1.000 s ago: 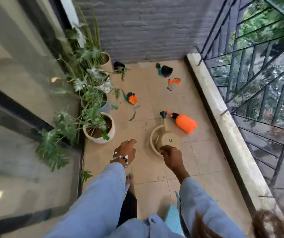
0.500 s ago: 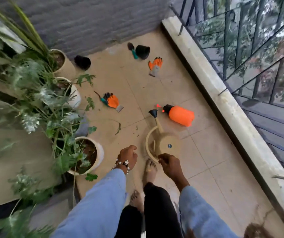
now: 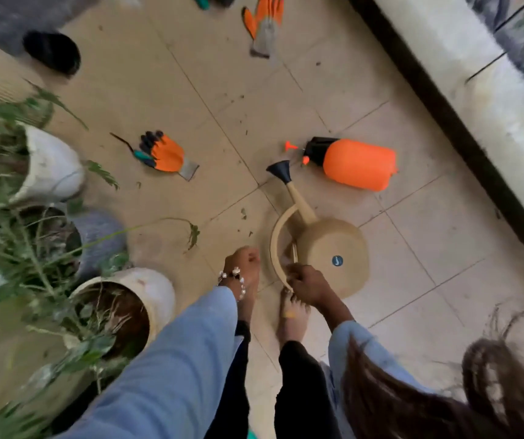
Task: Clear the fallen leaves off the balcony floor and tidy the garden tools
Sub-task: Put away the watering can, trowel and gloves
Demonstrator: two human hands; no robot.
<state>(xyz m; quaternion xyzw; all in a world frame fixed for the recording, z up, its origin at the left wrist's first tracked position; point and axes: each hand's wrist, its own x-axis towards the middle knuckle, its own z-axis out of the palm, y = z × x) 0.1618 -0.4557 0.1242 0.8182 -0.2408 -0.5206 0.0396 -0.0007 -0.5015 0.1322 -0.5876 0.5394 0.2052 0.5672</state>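
Now lying tipped on the tiled floor [image 3: 333,74], watering can [image 3: 327,248], spout aimed toward the orange sprayer [image 3: 357,163] just beside. Right hand [image 3: 305,283] curling round the can's handle; worth gripping fully before lifting upright. Left hand [image 3: 245,263] hanging in a loose fist, holding nothing visible. Lying scattered farther off: two gloves, a stray leaf [image 3: 193,234], fine crumbs.
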